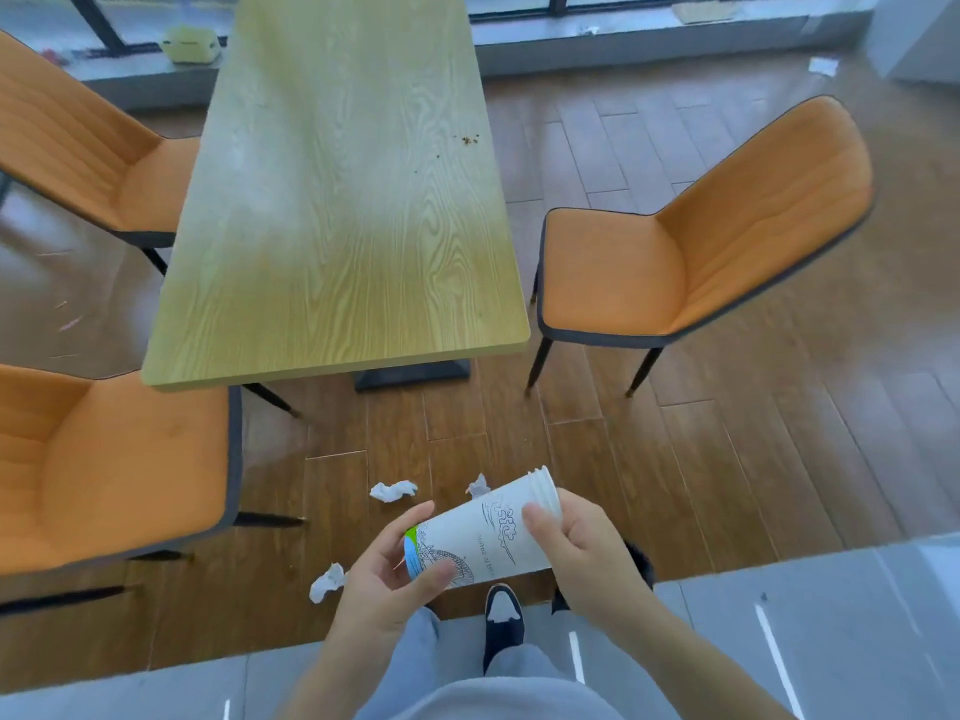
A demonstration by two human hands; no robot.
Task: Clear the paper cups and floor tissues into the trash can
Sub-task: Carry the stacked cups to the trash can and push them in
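I had the stack of paper cups (488, 532) lying sideways at six o'clock, left hand (384, 574) curled round its base, right hand (576, 543) pinching near the rims. Crumpled tissues (392, 491) lay on the floor just beyond. No trash can showed. Best, I judged, to free one hand for the tissues.

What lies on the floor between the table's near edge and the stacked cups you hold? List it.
In the head view, two crumpled tissues lie on wooden floor between the table and the cup stack; the table's black base stands there too.
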